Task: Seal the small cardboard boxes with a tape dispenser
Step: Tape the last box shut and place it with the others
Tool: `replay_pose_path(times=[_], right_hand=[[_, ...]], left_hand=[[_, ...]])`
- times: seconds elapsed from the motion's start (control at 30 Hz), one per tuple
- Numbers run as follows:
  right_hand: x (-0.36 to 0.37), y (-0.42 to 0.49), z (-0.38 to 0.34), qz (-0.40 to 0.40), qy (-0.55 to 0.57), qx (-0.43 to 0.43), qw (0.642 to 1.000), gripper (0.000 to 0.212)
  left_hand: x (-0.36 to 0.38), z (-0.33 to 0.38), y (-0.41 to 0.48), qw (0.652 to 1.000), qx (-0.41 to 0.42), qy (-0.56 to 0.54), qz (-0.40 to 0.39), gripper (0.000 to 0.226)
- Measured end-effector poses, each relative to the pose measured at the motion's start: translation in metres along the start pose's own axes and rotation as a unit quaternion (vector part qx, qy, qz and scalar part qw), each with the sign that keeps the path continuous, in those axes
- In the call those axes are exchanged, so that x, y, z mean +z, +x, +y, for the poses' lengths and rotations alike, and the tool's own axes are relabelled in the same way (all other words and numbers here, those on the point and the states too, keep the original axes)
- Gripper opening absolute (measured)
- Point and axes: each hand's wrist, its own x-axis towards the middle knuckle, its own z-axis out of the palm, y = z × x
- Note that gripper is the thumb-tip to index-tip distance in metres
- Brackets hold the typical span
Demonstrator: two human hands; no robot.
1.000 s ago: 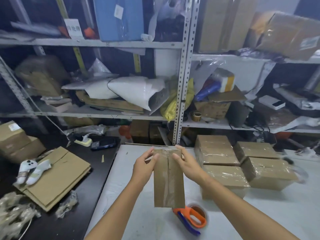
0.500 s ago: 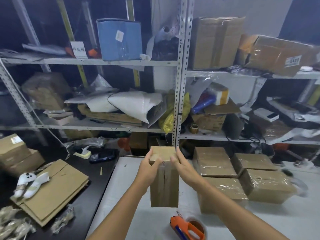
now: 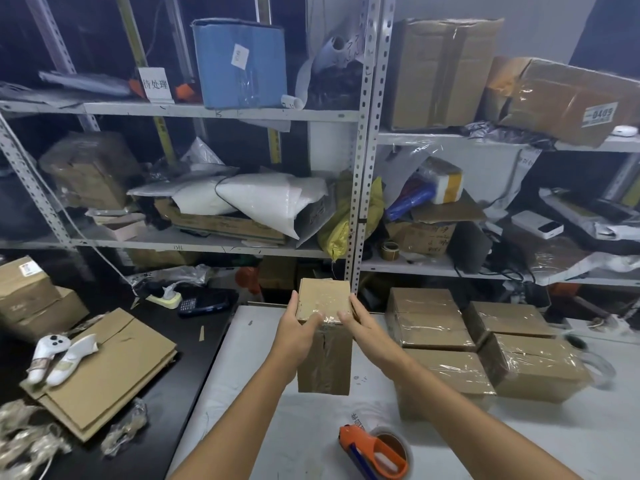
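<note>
The dispenser, orange with a roll of tape mounted, lies on the white table in front of the box, nearer the camera and slightly to its right, apart from it and untouched by either hand. The box stands on end at the table's middle, long axis vertical; whether its lower end touches the table cannot be determined. Glossy clear tape covers its top face and runs down over the front seam. The left hand grips the box at its upper left corner, fingers along the left side and thumb pressed on the front edge. The right hand grips the upper right corner in the same manner, thumb on the front edge close to the left thumb. Right of the box, four sealed boxes sit grouped together on the table. Left of the box, flat cardboard lies on a dark surface. Behind the box stands a metal rack loaded with cartons and bags.
</note>
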Motion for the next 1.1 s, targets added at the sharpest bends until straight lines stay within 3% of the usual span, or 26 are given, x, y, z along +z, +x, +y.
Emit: replay_pose_path(times=[0.23, 0.47, 0.63, 0.73, 0.83, 1.1], right_hand=[[-0.008, 0.005, 0.003, 0.000, 0.040, 0.048, 0.998, 0.087], [-0.005, 0.004, 0.006, 0.007, 0.029, 0.037, 0.999, 0.052], [0.001, 0.010, 0.016, 0.028, 0.009, 0.025, 0.999, 0.067], [-0.005, 0.011, 0.017, 0.038, 0.022, 0.033, 0.998, 0.053], [-0.015, 0.013, 0.016, 0.042, 0.037, 0.031, 0.998, 0.047], [0.004, 0.010, 0.014, 0.033, 0.011, 0.028, 0.999, 0.045]], left_hand=[[0.002, -0.005, 0.005, 1.000, -0.007, -0.028, 0.003, 0.069], [0.009, -0.006, 0.006, 1.000, -0.009, -0.018, -0.001, 0.069], [0.016, -0.007, 0.004, 1.000, 0.001, -0.001, -0.018, 0.079], [0.011, -0.007, 0.007, 0.999, 0.000, -0.006, -0.049, 0.081], [0.002, -0.003, 0.013, 0.996, -0.017, -0.050, -0.075, 0.066], [0.008, -0.013, 0.015, 0.999, -0.034, -0.004, -0.041, 0.065]])
